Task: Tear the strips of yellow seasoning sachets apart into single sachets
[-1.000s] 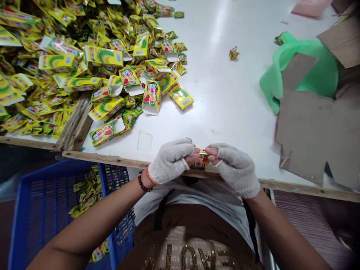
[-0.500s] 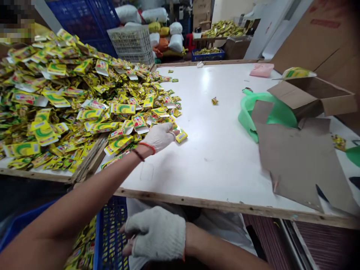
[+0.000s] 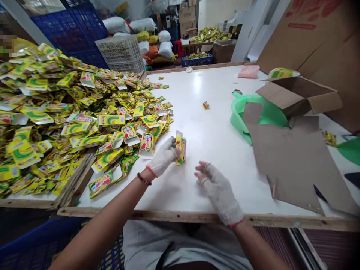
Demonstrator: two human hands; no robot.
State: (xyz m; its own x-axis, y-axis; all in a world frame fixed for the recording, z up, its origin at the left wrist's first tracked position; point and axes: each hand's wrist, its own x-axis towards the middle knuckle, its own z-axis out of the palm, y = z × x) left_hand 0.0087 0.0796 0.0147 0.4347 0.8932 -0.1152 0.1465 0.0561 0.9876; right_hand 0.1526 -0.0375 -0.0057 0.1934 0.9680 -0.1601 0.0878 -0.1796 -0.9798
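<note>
My left hand (image 3: 163,156), in a white glove with bare fingertips, grips a small yellow box (image 3: 180,149) and holds it upright over the white tabletop (image 3: 191,191). An end flap of the box stands up at its top. My right hand (image 3: 218,189), gloved the same way, hovers just right of the box with its fingers apart and nothing in them. Left of my left hand lies a big heap of yellow boxes and small shiny packets (image 3: 84,112). One box (image 3: 104,183) with a white end flap lies at the heap's near edge.
A green scoop-like tray (image 3: 239,120) and a flat cardboard piece (image 3: 289,161) lie on the right. Behind them stands an open carton (image 3: 300,93). A single packet (image 3: 206,105) lies mid-table. A wooden edge strip (image 3: 197,217) borders the near side; a blue crate (image 3: 112,251) is below.
My left hand has drawn back from the heap's edge with a box in it and turned the box upright. My right hand has risen from below the table edge to above the tabletop.
</note>
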